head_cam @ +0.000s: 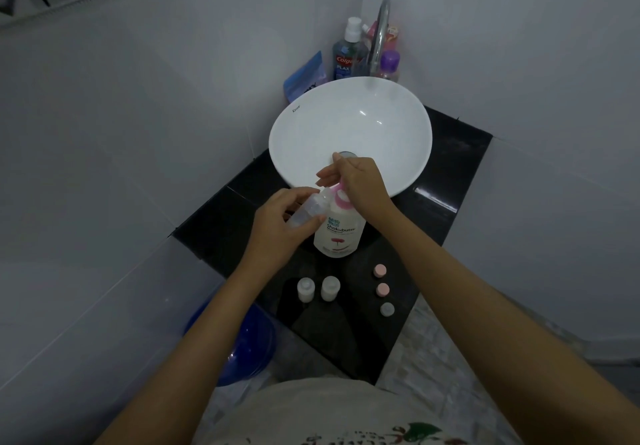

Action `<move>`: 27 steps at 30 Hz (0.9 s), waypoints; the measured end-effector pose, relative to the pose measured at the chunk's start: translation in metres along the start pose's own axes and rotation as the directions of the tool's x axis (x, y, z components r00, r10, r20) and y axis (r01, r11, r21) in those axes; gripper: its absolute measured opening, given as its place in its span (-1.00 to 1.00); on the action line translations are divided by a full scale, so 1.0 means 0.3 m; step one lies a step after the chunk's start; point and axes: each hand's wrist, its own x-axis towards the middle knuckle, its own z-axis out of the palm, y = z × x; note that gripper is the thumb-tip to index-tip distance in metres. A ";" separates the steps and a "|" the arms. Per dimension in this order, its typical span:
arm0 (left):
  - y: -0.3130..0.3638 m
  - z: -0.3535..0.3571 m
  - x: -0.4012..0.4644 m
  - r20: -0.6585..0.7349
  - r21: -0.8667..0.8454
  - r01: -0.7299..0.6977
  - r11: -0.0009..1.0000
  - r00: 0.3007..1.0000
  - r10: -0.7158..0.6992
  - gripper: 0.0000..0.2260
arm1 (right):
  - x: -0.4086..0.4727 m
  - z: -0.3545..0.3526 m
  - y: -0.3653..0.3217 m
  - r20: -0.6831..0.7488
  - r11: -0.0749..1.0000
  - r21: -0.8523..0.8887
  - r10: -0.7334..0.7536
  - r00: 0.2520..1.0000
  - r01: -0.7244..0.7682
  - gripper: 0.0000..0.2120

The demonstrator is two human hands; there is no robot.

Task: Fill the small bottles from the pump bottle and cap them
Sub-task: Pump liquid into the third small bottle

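A white pump bottle (341, 231) with a pink pump head stands on the black counter in front of the basin. My right hand (360, 183) rests on top of the pink pump, fingers fairly straight. My left hand (277, 226) grips a clear small bottle (308, 209), tilted with its mouth up against the pump's spout. Two more small bottles (305, 289) (330, 287) stand uncapped nearer to me, holding white liquid. Three loose caps lie to the right: two pink (380, 270) (382, 289) and one grey (387, 309).
A white round basin (301, 122) sits behind the pump bottle, under a chrome tap (379, 35). Toiletry bottles and a blue pouch (304, 75) crowd the back corner. The black counter (446, 174) ends close to my body. A blue bucket (242, 344) stands below left.
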 end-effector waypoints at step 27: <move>0.024 -0.031 0.037 0.113 -0.161 0.105 0.981 0.990 -0.087 -0.70 | 0.009 -0.020 0.002 0.061 1.000 -0.010 -0.025 0.998 0.026 -0.61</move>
